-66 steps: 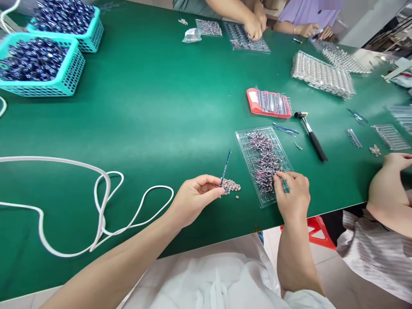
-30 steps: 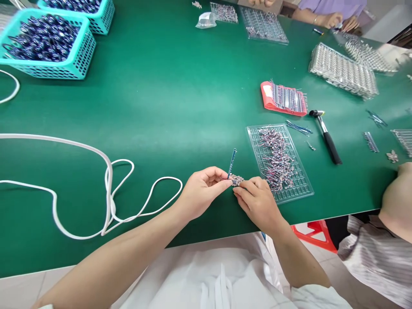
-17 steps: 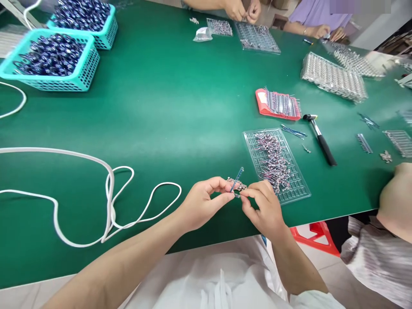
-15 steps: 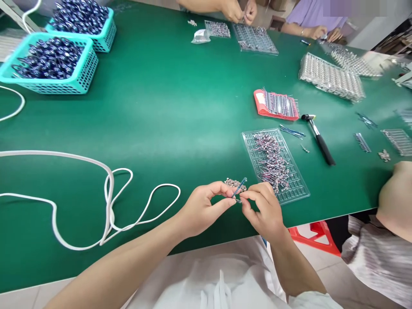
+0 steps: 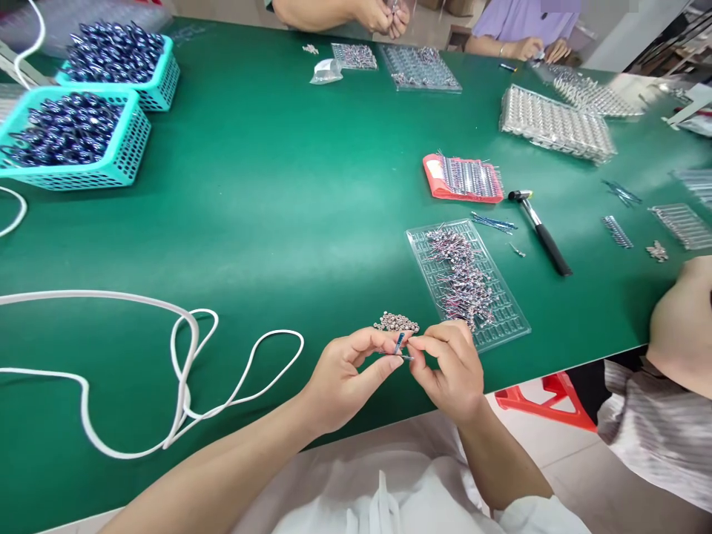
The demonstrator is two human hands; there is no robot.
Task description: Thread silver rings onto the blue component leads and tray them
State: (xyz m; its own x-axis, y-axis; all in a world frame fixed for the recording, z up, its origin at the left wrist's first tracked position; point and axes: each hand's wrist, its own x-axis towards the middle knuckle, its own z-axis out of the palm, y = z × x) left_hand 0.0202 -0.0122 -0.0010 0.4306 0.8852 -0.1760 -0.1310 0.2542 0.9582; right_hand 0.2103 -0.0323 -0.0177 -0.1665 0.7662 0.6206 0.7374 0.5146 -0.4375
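Observation:
Near the table's front edge, my left hand [image 5: 348, 378] pinches a small blue strip [image 5: 399, 343] that points upward between its fingertips. A thin dark piece [image 5: 406, 357] lies crosswise at the same fingertips. My right hand [image 5: 452, 365] is closed at the fingertips right beside it, at the end of that piece; what it grips is too small to make out. Just beyond the hands is a pile of small round beads [image 5: 396, 322]. A clear ribbed tray [image 5: 509, 315] with a heap of thin pins [image 5: 464, 282] lies behind my right hand.
White cables [image 5: 186, 371] loop at the left. Turquoise baskets [image 5: 119, 159] of dark blue parts stand back left. A hammer [image 5: 542, 233], a red pack of pins [image 5: 464, 178] and stacked trays [image 5: 556, 122] are at the right. Other people's arms are at the far side and right edge.
The view has shifted, so the table things sit differently in frame. The blue strip at my left fingertips looks shorter and more upright. Both hands remain close together.

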